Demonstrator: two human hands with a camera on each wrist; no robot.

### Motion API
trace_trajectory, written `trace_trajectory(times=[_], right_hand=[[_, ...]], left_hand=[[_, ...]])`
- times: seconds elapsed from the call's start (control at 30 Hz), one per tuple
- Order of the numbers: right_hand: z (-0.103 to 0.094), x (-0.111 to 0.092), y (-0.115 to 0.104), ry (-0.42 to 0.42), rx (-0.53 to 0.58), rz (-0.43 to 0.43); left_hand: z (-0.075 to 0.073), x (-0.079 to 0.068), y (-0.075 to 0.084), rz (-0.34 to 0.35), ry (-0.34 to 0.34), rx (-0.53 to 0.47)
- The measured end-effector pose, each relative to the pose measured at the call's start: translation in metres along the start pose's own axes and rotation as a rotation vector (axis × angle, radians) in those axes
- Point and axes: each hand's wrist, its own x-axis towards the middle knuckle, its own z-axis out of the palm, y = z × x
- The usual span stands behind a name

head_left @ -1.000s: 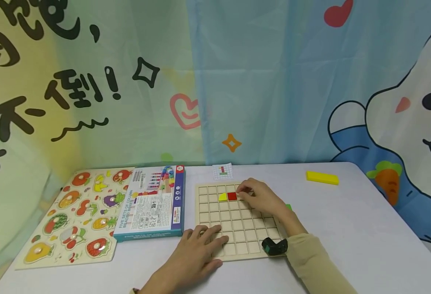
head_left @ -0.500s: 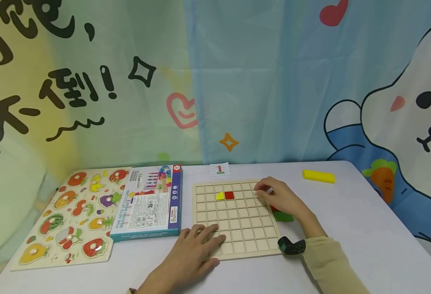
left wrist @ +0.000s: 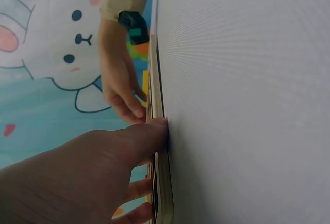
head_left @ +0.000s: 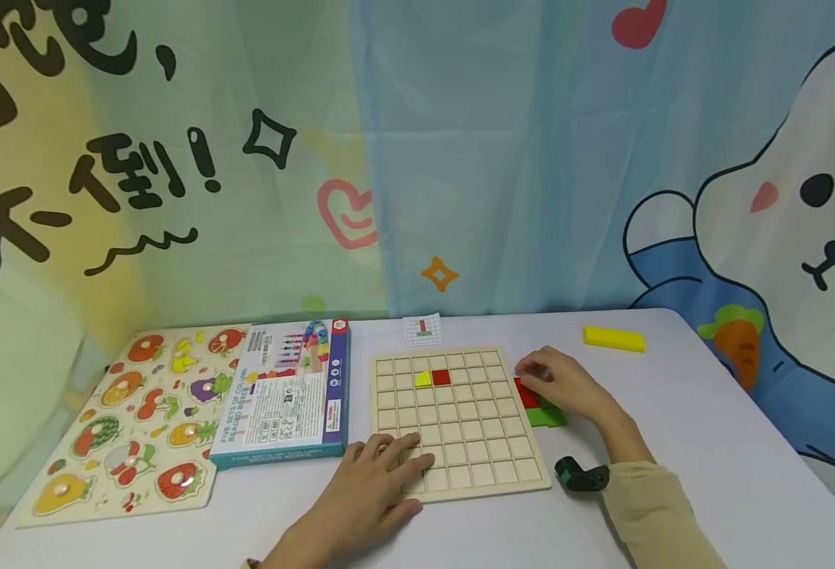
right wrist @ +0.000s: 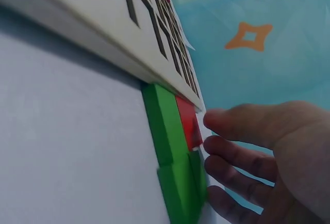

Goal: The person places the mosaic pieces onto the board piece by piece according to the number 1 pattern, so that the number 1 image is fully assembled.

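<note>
A square wooden grid board [head_left: 470, 431] lies on the table in front of me in the head view. Two pieces sit side by side in its upper rows: a yellow block [head_left: 423, 379] and a red block [head_left: 441, 377]. My left hand [head_left: 368, 498] rests on the board's lower left corner, fingers spread over the grid and thumb [left wrist: 152, 133] at the front edge. My right hand [head_left: 567, 383] is just off the board's right side, beside loose red blocks [head_left: 527, 395] and green blocks [head_left: 547, 416]. In the right wrist view its fingers are loosely bent and apart, with nothing between them.
Left of the board lies a flat box [head_left: 282, 411], beside a fruit puzzle board [head_left: 133, 458]. A small card with a gridded pattern [head_left: 422, 329] is behind the grid board. A yellow bar [head_left: 613, 339] lies at the back right, before a printed curtain [head_left: 460, 158].
My right hand has moved right, from next to the red block on the board to the loose blocks beside it. The left hand stays on the board's corner.
</note>
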Motion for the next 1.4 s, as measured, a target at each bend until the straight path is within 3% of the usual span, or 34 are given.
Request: trace_trajectory(times=[0.23, 0.57, 0.93, 1.4], right_hand=[[-0.004, -0.004, 0.005, -0.042, 0.019, 0.022], [-0.004, -0.005, 0.006, -0.027, 0.022, 0.009], [0.0, -0.001, 0.009, -0.001, 0.096, 0.056], [0.008, 0.005, -0.014, -0.005, 0.162, 0.0]], left_hand=[[0.001, 0.0, 0.0, 0.006, 0.009, 0.009], [0.0, 0.0, 0.0, 0.005, 0.0, 0.004], [0.001, 0.0, 0.0, 0.004, -0.002, 0.001], [0.003, 0.0, -0.001, 0.009, 0.007, 0.01]])
